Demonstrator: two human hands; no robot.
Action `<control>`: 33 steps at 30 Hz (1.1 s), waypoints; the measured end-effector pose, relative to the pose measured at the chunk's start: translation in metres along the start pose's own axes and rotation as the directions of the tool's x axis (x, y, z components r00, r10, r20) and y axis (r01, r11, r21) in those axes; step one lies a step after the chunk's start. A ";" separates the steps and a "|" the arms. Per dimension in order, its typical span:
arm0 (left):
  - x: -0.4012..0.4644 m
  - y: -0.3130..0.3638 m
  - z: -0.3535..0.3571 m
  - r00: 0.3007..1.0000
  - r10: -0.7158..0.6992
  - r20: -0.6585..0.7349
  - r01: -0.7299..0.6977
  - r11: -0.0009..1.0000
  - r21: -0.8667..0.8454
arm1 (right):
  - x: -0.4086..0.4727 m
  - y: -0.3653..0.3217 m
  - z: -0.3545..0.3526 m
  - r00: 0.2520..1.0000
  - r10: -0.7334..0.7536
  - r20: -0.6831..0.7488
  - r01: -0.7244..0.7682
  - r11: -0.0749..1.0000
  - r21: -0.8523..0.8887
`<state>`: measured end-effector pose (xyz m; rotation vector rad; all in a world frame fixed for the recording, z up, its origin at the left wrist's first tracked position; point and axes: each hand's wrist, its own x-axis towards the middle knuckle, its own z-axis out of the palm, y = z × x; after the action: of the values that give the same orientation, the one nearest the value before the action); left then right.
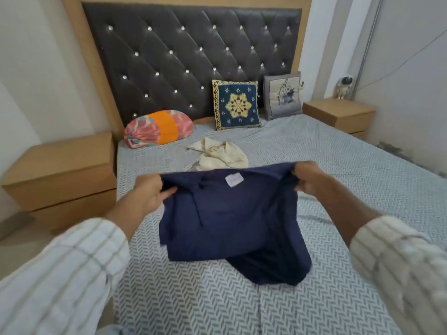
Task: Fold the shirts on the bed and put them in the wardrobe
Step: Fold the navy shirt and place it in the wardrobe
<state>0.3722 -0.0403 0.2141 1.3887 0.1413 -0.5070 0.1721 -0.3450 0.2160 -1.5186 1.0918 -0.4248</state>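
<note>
- The navy shirt (229, 218) is hanging between the person's two hands above the bed (338, 165), its top edge stretched across and a white label showing near the collar; the lower part is drooping and resting in a loose fold on the patterned sheet.
- The cloth is looking thin, soft and light, sagging freely below the held edge, so it is likely needing support at two points to stay flat; it should not be slipping much or breaking.
- The shoulders or the upper corners are seeming the sensible places to hold it, as they are keeping the body spread for laying down and folding.
- The left hand (147, 192) is pinching the shirt's upper left corner, fingers curled into the cloth with the thumb on top.
- The right hand (312, 178) is gripping the upper right corner, its grip pressed together on a bunch of fabric.
- A cream shirt (220, 153) is lying crumpled farther up the bed, apart from the navy one, still unfolded.
- No wardrobe is showing here.
</note>
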 end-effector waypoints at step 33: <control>-0.060 -0.168 -0.116 0.969 -0.092 0.229 -0.186 0.337 0.923 | -0.065 0.202 -0.030 0.966 -0.037 0.255 0.198 0.741 -0.641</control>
<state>0.2718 0.0713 0.0635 2.4787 -0.5136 -0.7594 0.0363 -0.2906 0.0592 -2.2183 1.0120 0.0885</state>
